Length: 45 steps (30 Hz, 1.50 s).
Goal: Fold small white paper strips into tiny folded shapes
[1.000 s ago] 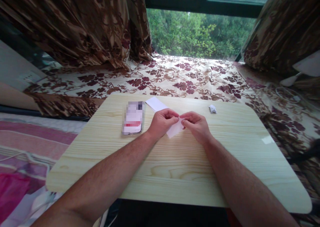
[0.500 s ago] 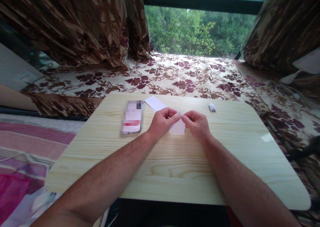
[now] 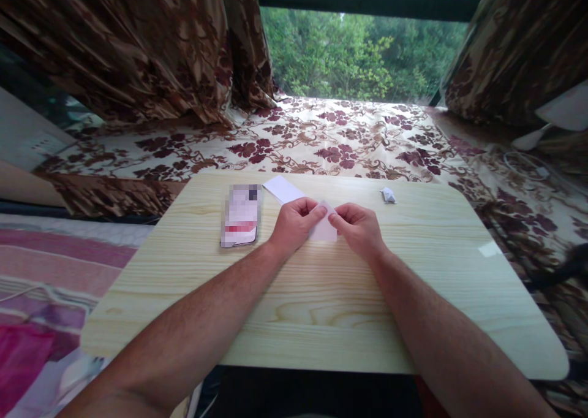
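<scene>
Between my two hands is a small white piece of paper (image 3: pixel 324 229), its top drawn to a point and its lower edge straight. My left hand (image 3: pixel 296 220) pinches it on the left, thumb lying over the front. On the right side my right hand (image 3: pixel 358 225) grips it with thumb and bent fingers. The fingers behind the paper are hidden. Just beyond my left hand lies a flat white sheet of paper (image 3: pixel 282 189), partly covered by that hand.
On the light wooden table (image 3: pixel 321 307), a phone (image 3: pixel 239 216) lies left of my hands. A small folded white paper piece (image 3: pixel 388 195) sits at the back right. Behind the table is a flower-patterned cover (image 3: pixel 340 136) below the window. A white lamp (image 3: pixel 565 111) stands far right.
My fingers have shifted slightly on the paper; the right thumb now sits a little lower and more of the pointed top shows. The whole view has moved slightly.
</scene>
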Available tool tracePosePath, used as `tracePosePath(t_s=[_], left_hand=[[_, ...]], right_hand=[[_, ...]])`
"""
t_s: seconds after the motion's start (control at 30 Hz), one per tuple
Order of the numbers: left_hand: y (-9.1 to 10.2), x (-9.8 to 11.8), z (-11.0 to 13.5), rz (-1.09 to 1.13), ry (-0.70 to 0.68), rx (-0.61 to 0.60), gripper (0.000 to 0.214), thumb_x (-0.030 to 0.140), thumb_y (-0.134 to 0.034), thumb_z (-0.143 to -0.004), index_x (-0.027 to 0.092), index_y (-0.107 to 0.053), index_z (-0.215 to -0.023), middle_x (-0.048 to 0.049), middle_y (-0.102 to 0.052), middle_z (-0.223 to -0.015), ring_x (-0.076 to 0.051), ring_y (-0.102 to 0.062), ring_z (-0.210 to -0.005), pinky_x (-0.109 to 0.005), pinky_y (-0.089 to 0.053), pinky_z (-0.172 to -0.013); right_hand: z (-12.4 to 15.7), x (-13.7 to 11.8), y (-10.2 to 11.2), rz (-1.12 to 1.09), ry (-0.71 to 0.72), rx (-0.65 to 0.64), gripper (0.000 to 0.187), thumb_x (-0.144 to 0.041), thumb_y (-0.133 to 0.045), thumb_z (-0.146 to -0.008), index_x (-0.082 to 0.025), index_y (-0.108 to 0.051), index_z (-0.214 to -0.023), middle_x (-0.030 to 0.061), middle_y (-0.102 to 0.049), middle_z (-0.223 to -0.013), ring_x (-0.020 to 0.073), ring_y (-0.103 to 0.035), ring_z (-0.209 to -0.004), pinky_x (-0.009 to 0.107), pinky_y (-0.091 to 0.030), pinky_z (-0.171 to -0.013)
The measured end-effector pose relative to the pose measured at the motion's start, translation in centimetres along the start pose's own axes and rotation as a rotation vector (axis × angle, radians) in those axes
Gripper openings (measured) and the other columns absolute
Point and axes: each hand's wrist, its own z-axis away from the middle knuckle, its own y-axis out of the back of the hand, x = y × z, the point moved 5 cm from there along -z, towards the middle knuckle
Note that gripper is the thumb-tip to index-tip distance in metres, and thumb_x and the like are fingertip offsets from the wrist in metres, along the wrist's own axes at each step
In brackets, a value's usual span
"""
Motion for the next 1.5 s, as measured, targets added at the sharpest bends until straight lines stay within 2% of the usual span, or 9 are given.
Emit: tracePosePath(t_s=[0.2,0.37,0.83,1.2,1.5], left_hand=[[-0.36,0.42,0.17,0.019,-0.022,-0.045,0.026,0.039,-0.074,-0.074,0.015,-0.064,-0.072,0.0021,-0.056,-0.063,-0.009,-0.046,-0.058,-0.022,-0.035,-0.054],[-0.38,0.61,0.26,-0.014,-0.016,-0.035,0.026,0.039,-0.074,-0.072,0.015,-0.065,-0.069,0.0019,-0.056,-0.062,-0.009,-0.046,-0.058,-0.022,-0.035,-0.054],[-0.06,0.37,0.22,-0.058,-0.041,0.016,0.027,0.041,-0.072,-0.075,0.016,-0.064,-0.068,0.0021,-0.056,-0.061,-0.009,-0.045,-0.057,-0.023,-0.034,-0.052],[-0.14,0.05,0.21,-0.033,-0.036,-0.01,0.027,0.039,-0.072,-0.076,0.015,-0.062,-0.069,0.0024,-0.055,-0.061,-0.009,-0.044,-0.058,-0.022,-0.033,-0.053],[-0.17,-0.09,0.14,-0.018,-0.044,-0.017,0.028,0.039,-0.074,-0.075,0.014,-0.062,-0.068,0.0029,-0.053,-0.061,-0.008,-0.043,-0.057,-0.022,-0.033,-0.053]], right_hand=[[0.06,-0.15,-0.16,-0.002,-0.008,-0.009,0.029,-0.043,-0.072,-0.077,-0.017,-0.063,-0.069,-0.0026,-0.054,-0.055,0.0093,-0.043,-0.048,0.024,-0.031,-0.045],[0.17,-0.14,-0.4,0.018,-0.016,-0.034,0.032,-0.046,-0.072,-0.076,-0.017,-0.063,-0.067,-0.0031,-0.052,-0.054,0.0086,-0.04,-0.048,0.024,-0.028,-0.044],[0.22,-0.06,-0.34,-0.024,-0.027,-0.035,0.029,-0.044,-0.072,-0.076,-0.017,-0.064,-0.069,-0.0023,-0.054,-0.055,0.0095,-0.043,-0.048,0.024,-0.031,-0.044],[0.1,0.1,-0.24,-0.062,-0.043,-0.039,0.022,-0.036,-0.071,-0.076,-0.016,-0.065,-0.069,-0.0028,-0.054,-0.054,0.009,-0.043,-0.047,0.023,-0.032,-0.045],[0.16,-0.51,-0.21,0.009,-0.014,0.019,0.023,-0.036,-0.068,-0.077,-0.016,-0.065,-0.065,-0.0024,-0.053,-0.051,0.0094,-0.043,-0.047,0.023,-0.031,-0.044]])
